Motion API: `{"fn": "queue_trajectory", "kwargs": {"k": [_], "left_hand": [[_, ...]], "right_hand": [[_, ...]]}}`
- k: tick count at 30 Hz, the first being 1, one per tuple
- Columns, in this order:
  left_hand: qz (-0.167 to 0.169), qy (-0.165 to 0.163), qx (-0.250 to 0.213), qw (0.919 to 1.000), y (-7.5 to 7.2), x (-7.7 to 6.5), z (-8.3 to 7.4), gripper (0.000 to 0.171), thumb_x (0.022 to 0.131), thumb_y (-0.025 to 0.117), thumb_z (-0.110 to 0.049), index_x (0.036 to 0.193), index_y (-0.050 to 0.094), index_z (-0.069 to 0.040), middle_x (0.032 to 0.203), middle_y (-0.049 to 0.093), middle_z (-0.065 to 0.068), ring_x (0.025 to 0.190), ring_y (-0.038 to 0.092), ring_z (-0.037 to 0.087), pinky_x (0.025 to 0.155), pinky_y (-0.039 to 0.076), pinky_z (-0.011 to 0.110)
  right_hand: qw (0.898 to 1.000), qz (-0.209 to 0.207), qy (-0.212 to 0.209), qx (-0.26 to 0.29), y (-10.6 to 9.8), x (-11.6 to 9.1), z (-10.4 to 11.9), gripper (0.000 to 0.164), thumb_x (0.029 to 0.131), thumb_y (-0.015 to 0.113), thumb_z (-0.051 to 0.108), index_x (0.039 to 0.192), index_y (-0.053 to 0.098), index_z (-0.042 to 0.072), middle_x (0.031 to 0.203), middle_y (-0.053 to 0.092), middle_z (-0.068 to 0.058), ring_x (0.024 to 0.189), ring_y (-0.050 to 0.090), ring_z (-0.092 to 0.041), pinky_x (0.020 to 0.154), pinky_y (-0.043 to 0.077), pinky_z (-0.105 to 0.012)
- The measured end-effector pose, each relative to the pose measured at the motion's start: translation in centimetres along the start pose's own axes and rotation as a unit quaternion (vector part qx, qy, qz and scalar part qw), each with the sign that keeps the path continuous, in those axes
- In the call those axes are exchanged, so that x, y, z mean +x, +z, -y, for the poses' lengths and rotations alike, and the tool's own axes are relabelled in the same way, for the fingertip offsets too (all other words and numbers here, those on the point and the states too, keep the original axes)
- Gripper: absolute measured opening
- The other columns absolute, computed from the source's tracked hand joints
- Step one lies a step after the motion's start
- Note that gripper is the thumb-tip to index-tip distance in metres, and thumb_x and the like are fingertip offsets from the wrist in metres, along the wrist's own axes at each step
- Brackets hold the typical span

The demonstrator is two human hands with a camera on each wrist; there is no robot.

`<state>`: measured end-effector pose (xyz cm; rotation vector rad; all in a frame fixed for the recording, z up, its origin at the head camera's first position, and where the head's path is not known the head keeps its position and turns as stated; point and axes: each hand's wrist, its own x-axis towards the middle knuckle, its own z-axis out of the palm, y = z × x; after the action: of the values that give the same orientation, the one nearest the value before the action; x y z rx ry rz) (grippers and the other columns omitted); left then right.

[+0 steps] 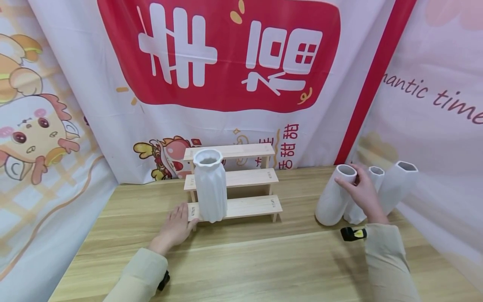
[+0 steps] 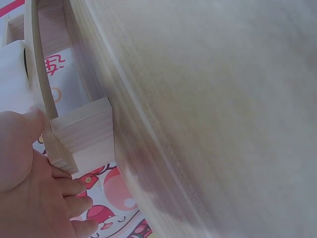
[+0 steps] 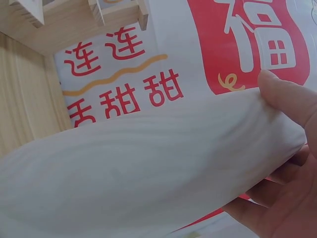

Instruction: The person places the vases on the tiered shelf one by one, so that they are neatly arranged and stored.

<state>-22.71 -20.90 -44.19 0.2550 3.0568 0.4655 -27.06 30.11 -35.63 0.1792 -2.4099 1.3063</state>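
A three-step wooden display stand stands at the back middle of the table. On its lowest step, toward the left end, is a tall white fluted vase with a wavy rim. My left hand holds the left end of that step, its thumb by the board's edge and its fingers around the end. To the right, my right hand grips a smooth white vase near its mouth. The vase leans, and the right wrist view shows the thumb on one side with fingers on the other.
Just behind the gripped vase stand a narrow white vase and another with an angular mouth. Printed cloth hangs behind the wooden table and along both sides.
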Motion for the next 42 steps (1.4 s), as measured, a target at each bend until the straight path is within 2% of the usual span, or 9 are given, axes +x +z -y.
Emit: {"fn": "queue_trajectory", "kwargs": {"k": [5,12,19,23,30,36,38,42], "left_hand": [[-0.002,0.002,0.003,1.0000,0.2,0.1,0.1,0.068,0.100,0.036,-0.033,0.139,0.011,0.017,0.143,0.014,0.034,0.131,0.015,0.047,0.105,0.011,0.057],[0.002,0.001,-0.001,1.0000,0.1,0.0,0.1,0.068,0.100,0.036,-0.033,0.139,0.011,0.017,0.144,0.014,0.034,0.131,0.014,0.047,0.105,0.011,0.057],[0.009,0.000,-0.009,0.9999,-0.1,-0.1,-0.1,0.068,0.100,0.036,-0.032,0.139,0.009,0.017,0.144,0.012,0.034,0.131,0.013,0.047,0.105,0.010,0.057],[0.007,0.000,-0.010,0.9999,-0.2,-0.2,-0.1,0.068,0.100,0.036,-0.031,0.138,0.009,0.018,0.143,0.012,0.035,0.131,0.013,0.048,0.105,0.009,0.058],[0.007,0.000,-0.006,1.0000,-0.2,-0.1,-0.1,0.068,0.100,0.036,-0.031,0.139,0.009,0.017,0.144,0.012,0.034,0.131,0.013,0.047,0.105,0.009,0.058],[0.012,-0.001,-0.003,0.9999,-0.2,-0.1,0.0,0.068,0.100,0.035,-0.033,0.139,0.009,0.017,0.144,0.011,0.034,0.132,0.011,0.047,0.106,0.008,0.057],[0.011,-0.001,-0.005,0.9999,-0.2,-0.1,0.0,0.068,0.100,0.035,-0.033,0.139,0.009,0.017,0.144,0.011,0.034,0.132,0.011,0.047,0.106,0.008,0.057],[0.010,-0.001,-0.006,0.9999,-0.2,-0.1,0.0,0.068,0.100,0.035,-0.032,0.139,0.009,0.017,0.144,0.011,0.034,0.131,0.011,0.047,0.106,0.008,0.057]], "right_hand": [[1.000,0.003,0.004,-0.003,-0.1,0.0,0.1,0.059,0.087,0.065,0.016,0.134,0.037,-0.008,0.126,0.039,-0.019,0.095,0.043,-0.009,0.074,0.037,-0.009],[1.000,0.014,0.021,-0.014,-0.3,-0.2,0.7,0.064,0.088,0.064,0.026,0.135,0.036,-0.006,0.127,0.038,-0.020,0.100,0.043,-0.019,0.077,0.039,-0.016],[0.999,0.013,0.028,-0.013,-0.4,-0.3,1.1,0.064,0.086,0.065,0.027,0.134,0.038,-0.007,0.124,0.041,-0.020,0.097,0.045,-0.016,0.074,0.039,-0.012],[0.999,0.009,0.029,-0.018,-0.3,-0.1,1.3,0.063,0.085,0.067,0.029,0.131,0.042,-0.006,0.121,0.043,-0.018,0.095,0.045,-0.018,0.073,0.039,-0.015],[0.998,0.034,0.041,-0.028,-0.2,0.0,1.7,0.067,0.084,0.067,0.035,0.133,0.041,-0.004,0.120,0.048,-0.021,0.100,0.046,-0.028,0.080,0.044,-0.033],[0.998,0.036,0.042,-0.023,0.0,0.2,2.2,0.069,0.084,0.067,0.035,0.134,0.039,-0.004,0.124,0.047,-0.023,0.104,0.046,-0.032,0.086,0.043,-0.044],[0.998,0.036,0.040,-0.021,-0.1,0.3,2.4,0.070,0.084,0.067,0.035,0.135,0.039,-0.003,0.124,0.046,-0.023,0.105,0.045,-0.033,0.088,0.042,-0.047],[0.998,0.037,0.032,-0.027,-0.2,0.5,2.9,0.070,0.084,0.067,0.036,0.135,0.039,-0.003,0.124,0.047,-0.023,0.105,0.046,-0.032,0.087,0.042,-0.046]]}}
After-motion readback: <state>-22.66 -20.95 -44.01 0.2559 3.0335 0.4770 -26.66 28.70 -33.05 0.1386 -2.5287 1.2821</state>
